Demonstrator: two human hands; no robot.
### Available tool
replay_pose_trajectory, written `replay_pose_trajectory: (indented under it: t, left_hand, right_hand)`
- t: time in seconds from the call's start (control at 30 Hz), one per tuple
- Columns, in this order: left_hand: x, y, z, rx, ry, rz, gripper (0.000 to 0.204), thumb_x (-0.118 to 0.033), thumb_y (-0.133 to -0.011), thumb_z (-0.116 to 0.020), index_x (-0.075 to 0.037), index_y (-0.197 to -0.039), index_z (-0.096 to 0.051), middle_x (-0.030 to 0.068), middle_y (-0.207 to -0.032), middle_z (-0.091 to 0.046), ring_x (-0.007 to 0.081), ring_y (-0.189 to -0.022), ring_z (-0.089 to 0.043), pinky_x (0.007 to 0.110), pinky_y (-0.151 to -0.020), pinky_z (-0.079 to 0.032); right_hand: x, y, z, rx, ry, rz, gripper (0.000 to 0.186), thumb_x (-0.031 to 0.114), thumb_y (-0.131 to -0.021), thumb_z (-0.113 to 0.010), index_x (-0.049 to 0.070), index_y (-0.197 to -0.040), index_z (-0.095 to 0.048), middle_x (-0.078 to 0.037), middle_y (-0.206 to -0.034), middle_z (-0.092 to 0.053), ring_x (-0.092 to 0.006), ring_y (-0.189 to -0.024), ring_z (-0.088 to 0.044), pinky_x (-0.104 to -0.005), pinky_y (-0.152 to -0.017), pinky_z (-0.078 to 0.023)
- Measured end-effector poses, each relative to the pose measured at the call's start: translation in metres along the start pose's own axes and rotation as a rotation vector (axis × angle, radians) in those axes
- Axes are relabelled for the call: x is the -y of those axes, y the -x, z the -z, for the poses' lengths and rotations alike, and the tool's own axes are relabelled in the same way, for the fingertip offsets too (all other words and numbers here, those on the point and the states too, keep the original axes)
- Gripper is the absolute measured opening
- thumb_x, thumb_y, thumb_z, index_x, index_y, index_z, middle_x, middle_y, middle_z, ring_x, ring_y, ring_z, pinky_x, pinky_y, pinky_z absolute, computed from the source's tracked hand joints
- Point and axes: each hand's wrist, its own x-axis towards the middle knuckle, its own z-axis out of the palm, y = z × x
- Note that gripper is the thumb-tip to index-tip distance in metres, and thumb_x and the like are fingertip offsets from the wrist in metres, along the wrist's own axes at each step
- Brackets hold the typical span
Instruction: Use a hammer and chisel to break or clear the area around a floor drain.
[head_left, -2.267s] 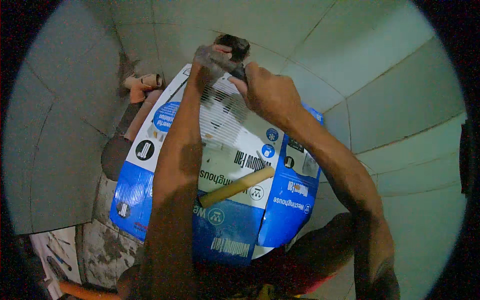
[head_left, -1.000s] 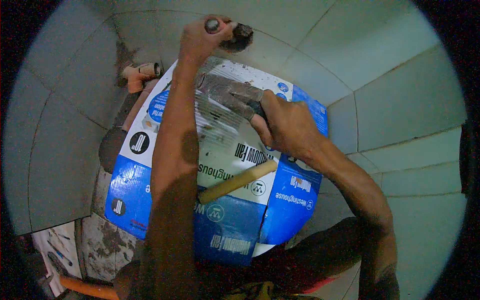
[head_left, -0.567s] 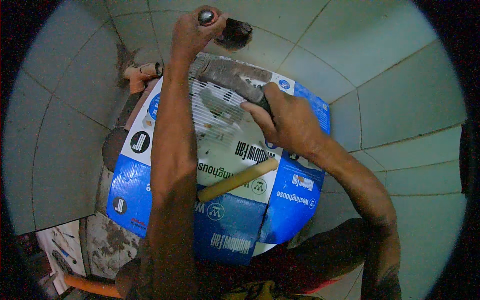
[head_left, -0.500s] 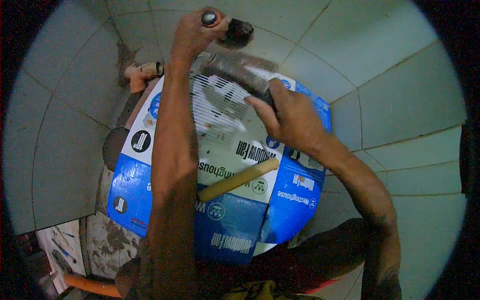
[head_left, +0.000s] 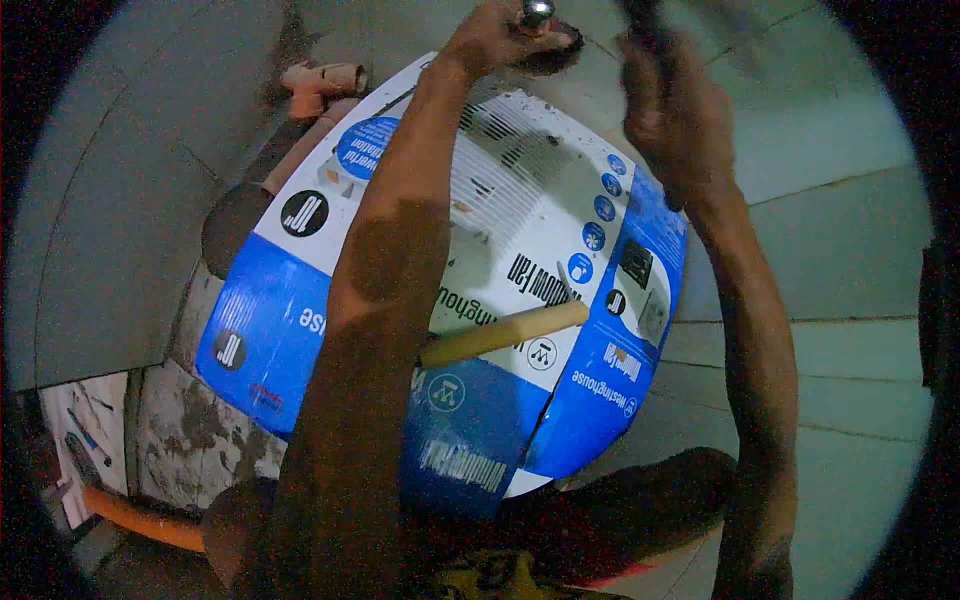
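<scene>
At the far top, my left hand [head_left: 490, 40] is closed around a chisel [head_left: 537, 12]. Its round, shiny metal end points up, and a dark part shows beside the fingers. The working tip is hidden. To its right, my right hand [head_left: 680, 120] grips the dark handle of a hammer [head_left: 648, 22], raised and smeared by motion, its head not clear. Beneath both arms spreads a blue and white cardboard sheet [head_left: 250, 345] from a fan box, strewn with dark crumbs. A pale wooden stick [head_left: 510, 332] lies across it, partly behind my left forearm.
Tiled walls [head_left: 850, 240] rise around the cardboard. Pinkish-orange pipe fittings [head_left: 320, 85] stick out at the upper left. An orange pipe [head_left: 150, 520] runs at the lower left, near a stained grey surface [head_left: 205, 435]. My bent leg [head_left: 640, 510] is close at the lower right.
The hammer has swung up and away from above the cardboard with my right hand. My left hand and the chisel sit farther right in view. The view has shifted too.
</scene>
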Motion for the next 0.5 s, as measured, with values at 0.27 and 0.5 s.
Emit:
replay_pose_trajectory:
  t: [0.27, 0.5]
  left_hand:
    - [0.025, 0.013, 0.023, -0.165, -0.192, 0.132, 0.033, -0.031, -0.076, -0.075, -0.003, -0.089, -0.065, 0.0085, -0.081, -0.067, 0.0191, -0.072, -0.058, 0.035, -0.068, -0.049]
    - [0.041, -0.006, 0.006, -0.021, -0.188, -0.19, 0.027, -0.025, -0.082, -0.071, -0.001, -0.09, -0.063, 0.0045, -0.079, -0.063, 0.0144, -0.072, -0.056, 0.033, -0.068, -0.049]
  right_hand:
    - [0.04, -0.015, 0.013, -0.118, -0.062, -0.119, 0.029, 0.03, -0.091, -0.058, 0.002, -0.096, -0.053, -0.024, -0.077, -0.063, -0.0426, -0.071, -0.062, -0.0459, -0.057, -0.048]
    - [0.006, -0.017, 0.015, 0.129, 0.046, 0.018, 0.024, 0.026, -0.092, -0.056, 0.007, -0.107, -0.054, -0.021, -0.085, -0.065, -0.0431, -0.074, -0.062, -0.0475, -0.065, -0.049]
